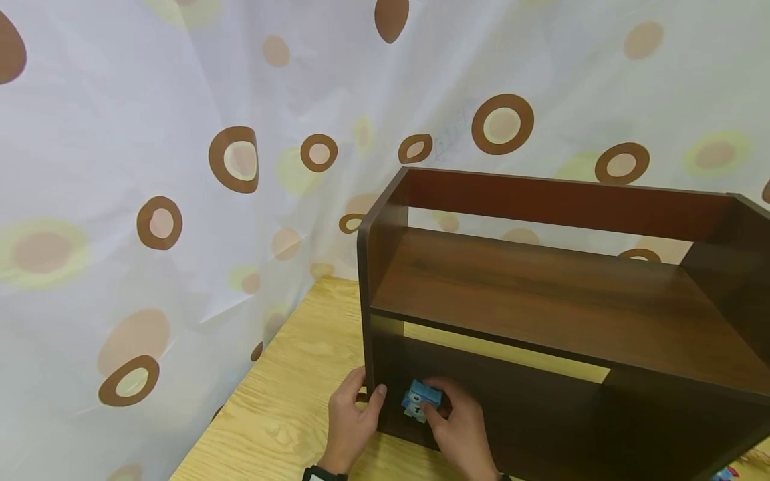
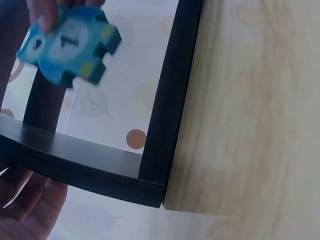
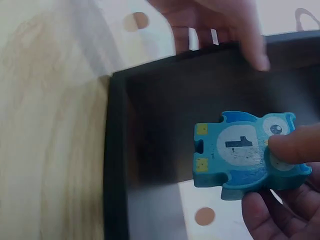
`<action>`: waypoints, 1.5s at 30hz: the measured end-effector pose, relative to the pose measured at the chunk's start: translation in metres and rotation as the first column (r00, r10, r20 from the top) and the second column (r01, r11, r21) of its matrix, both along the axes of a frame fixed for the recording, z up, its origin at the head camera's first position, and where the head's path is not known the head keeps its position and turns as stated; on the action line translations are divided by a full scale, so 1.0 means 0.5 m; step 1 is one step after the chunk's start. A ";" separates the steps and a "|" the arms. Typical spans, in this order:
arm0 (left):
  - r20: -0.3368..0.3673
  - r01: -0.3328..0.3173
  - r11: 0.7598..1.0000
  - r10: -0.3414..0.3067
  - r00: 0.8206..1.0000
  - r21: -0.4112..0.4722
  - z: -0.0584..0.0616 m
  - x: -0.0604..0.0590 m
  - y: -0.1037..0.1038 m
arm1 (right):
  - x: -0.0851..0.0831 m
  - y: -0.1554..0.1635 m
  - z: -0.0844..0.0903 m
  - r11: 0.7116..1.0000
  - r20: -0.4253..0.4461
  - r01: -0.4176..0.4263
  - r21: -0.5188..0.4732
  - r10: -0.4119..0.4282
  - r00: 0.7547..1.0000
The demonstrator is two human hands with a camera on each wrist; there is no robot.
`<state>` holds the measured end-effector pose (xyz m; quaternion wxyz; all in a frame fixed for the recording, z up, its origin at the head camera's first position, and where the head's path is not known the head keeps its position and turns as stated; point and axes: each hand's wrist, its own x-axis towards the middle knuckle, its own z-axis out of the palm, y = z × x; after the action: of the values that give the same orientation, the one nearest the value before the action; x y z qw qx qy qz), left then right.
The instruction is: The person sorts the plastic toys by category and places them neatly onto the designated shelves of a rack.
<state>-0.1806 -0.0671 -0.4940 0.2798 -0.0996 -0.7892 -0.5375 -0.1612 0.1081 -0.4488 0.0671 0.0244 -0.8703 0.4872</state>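
Note:
A blue owl-shaped block (image 1: 415, 405) with a black number 1 on its pale belly is held in my right hand (image 1: 463, 427). My thumb lies over the owl's face in the right wrist view, with fingers beneath its head. The owl (image 3: 242, 150) is in front of the lower compartment's left end, inside a dark brown wooden shelf (image 1: 529, 287). My left hand (image 1: 353, 419) grips the shelf's left side panel (image 1: 367, 294) low down, thumb on the inner side and fingers outside.
The shelf stands on a light wood-grain table (image 1: 271, 387), its lower back open above a dark board (image 1: 511, 381). A white sheet with brown and yellow circles (image 1: 180, 280) hangs behind and to the left. Part of a small blue and red thing (image 1: 726, 473) shows at the bottom right corner.

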 end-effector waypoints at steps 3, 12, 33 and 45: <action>-0.014 -0.001 1.000 0.001 1.000 -0.006 0.001 -0.001 -0.005 | -0.014 -0.019 -0.012 1.000 -0.031 -0.007 0.005 0.007 0.999; -0.047 0.018 1.000 -0.018 0.999 -0.001 -0.001 -0.001 -0.007 | -0.039 -0.048 -0.039 0.998 -0.035 -0.037 0.048 0.039 0.999; -0.034 0.044 0.999 -0.044 0.998 0.016 0.003 -0.001 -0.011 | -0.050 -0.073 -0.055 0.995 -0.084 -0.053 0.080 0.060 0.995; 0.001 0.028 1.000 -0.028 1.000 0.014 0.005 0.001 -0.011 | -0.050 -0.077 -0.056 0.992 -0.077 -0.064 0.105 0.072 0.994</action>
<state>-0.1800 -0.0728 -0.4916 0.2724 -0.1082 -0.7842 -0.5470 -0.1863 0.0694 -0.4767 0.0841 0.0769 -0.8894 0.4428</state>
